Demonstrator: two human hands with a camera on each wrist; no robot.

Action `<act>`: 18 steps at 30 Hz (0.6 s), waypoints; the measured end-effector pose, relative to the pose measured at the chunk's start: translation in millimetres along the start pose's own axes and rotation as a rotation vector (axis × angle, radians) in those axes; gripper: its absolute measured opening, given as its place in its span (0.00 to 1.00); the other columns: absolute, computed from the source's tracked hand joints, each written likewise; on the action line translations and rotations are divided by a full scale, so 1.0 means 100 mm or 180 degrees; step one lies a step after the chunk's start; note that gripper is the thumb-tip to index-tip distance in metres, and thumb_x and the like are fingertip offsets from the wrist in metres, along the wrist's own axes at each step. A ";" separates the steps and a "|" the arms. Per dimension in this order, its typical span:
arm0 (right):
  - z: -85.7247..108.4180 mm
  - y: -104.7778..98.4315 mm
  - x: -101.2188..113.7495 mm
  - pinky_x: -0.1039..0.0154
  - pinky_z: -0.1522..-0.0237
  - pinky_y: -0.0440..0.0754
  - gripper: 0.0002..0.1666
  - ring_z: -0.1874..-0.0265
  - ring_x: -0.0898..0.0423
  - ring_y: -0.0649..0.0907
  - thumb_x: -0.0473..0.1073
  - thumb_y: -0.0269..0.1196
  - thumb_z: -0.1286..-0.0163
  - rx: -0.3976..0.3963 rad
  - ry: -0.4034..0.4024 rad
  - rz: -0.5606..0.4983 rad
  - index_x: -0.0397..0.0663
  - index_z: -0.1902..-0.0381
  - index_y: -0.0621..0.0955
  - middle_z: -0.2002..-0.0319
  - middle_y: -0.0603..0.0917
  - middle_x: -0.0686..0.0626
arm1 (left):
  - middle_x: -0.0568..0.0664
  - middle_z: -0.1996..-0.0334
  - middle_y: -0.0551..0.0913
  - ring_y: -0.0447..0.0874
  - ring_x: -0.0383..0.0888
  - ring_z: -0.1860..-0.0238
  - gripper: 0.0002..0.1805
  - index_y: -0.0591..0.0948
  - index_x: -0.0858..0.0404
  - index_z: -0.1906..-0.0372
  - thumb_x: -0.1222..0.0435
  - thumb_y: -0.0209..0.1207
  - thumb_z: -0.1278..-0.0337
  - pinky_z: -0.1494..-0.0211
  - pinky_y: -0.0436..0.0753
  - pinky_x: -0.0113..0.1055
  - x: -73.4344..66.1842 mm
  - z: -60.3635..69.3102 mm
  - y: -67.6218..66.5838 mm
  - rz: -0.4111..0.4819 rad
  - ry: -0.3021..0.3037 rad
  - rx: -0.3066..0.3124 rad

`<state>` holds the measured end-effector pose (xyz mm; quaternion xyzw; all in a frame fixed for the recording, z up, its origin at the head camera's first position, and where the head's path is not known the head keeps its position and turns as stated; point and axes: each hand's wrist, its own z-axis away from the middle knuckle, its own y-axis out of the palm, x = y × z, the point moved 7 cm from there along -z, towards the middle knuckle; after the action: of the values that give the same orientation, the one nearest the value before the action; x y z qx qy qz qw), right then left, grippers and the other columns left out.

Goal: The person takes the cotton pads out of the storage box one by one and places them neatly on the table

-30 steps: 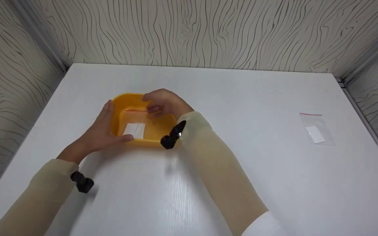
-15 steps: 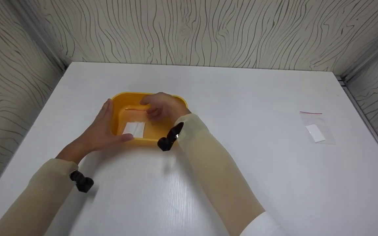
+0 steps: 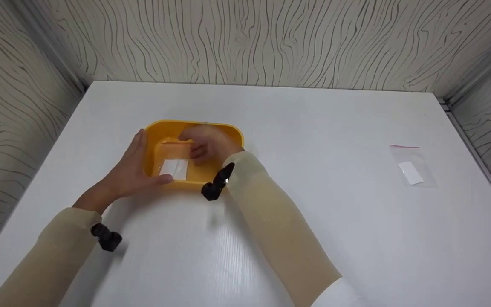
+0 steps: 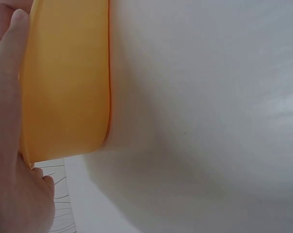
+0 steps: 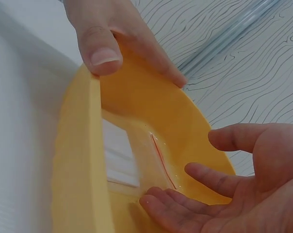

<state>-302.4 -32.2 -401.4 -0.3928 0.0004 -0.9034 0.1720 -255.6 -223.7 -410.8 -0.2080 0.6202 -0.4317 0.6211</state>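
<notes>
A yellow container [image 3: 192,184] stands on the white table, its side filling the upper left of the left wrist view. My left hand [image 3: 125,175] grips its left end, the thumb over the front rim and the fingers along the outer left wall. Inside lies a clear bag [image 3: 176,150] with a red strip and a white paper piece [image 5: 118,153]. My right hand [image 3: 213,144] reaches into the container from the right. In the right wrist view its fingers are spread and loosely bent, with fingertips [image 5: 154,200] at the bag's edge; whether they touch it is unclear.
Far to the right on the white table [image 3: 313,140], a second clear bag [image 3: 428,174] with a red strip and a white piece lies flat. Patterned panels [image 3: 245,42] rise behind the table and at both sides. Each wrist wears a small black camera [image 3: 108,238].
From above the container's back rim, my right hand has come lower and slightly forward into the container. My left hand, the container and both bags look unmoved.
</notes>
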 end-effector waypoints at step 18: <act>0.03 0.09 -0.02 0.55 0.46 0.82 0.27 0.50 0.46 0.82 0.54 0.72 0.39 -0.0037 -0.0082 0.0008 0.48 0.45 0.84 0.48 0.85 0.45 | 0.58 0.19 0.26 0.37 0.63 0.19 0.75 0.23 0.61 0.21 0.36 0.69 0.49 0.22 0.50 0.63 0.01 -0.01 0.00 -0.0024 -0.0019 0.0026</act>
<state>-296.0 -39.9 -401.5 -0.4053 0.0039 -0.8981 0.1709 -256.1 -224.2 -411.9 -0.2091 0.6157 -0.4359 0.6222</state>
